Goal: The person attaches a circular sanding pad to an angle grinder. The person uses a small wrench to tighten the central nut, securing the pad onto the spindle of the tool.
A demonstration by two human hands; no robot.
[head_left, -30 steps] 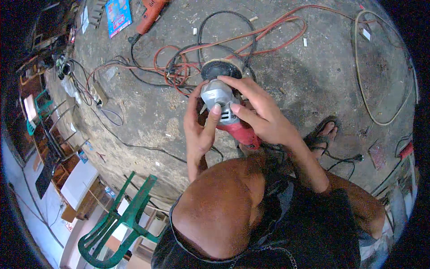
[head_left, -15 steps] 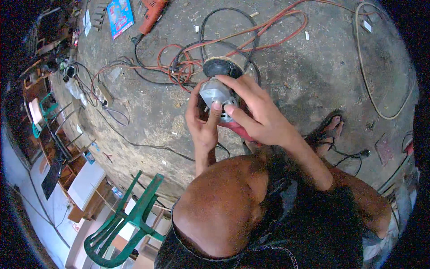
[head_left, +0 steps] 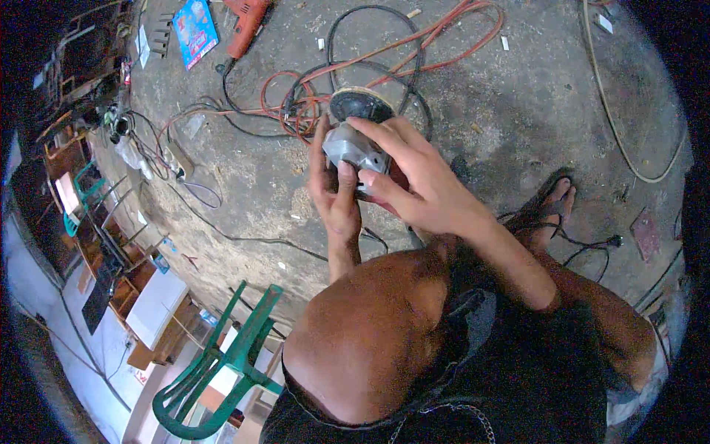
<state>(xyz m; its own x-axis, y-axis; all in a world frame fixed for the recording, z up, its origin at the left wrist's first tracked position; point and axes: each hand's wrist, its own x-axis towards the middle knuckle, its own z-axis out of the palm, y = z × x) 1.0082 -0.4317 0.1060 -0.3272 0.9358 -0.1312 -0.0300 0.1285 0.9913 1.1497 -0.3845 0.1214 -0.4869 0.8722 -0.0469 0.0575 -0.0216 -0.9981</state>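
Both my hands hold an angle grinder with a silver gear head point(head_left: 353, 146), raised above the concrete floor. A round black disc pad point(head_left: 361, 106) with a pale rim sits at its far end. My left hand point(head_left: 336, 196) wraps the head's left side, its thumb on top. My right hand point(head_left: 429, 185) grips from the right, with the index finger stretched over the head near the pad and the thumb pressed beside the left thumb. The grinder's red body is mostly hidden under my right hand.
Orange and black cables point(head_left: 303, 103) lie tangled beyond the grinder. A red-orange power drill point(head_left: 246, 28) lies at the far left by a blue printed packet point(head_left: 195, 33). A green plastic chair point(head_left: 248, 333) stands at the near left. A cable plug point(head_left: 614, 241) lies beside my foot.
The grinder has tilted slightly, and more of the pad's black face shows. My hands have shifted a little to the left with it, both still holding on. The whole view has moved slightly.
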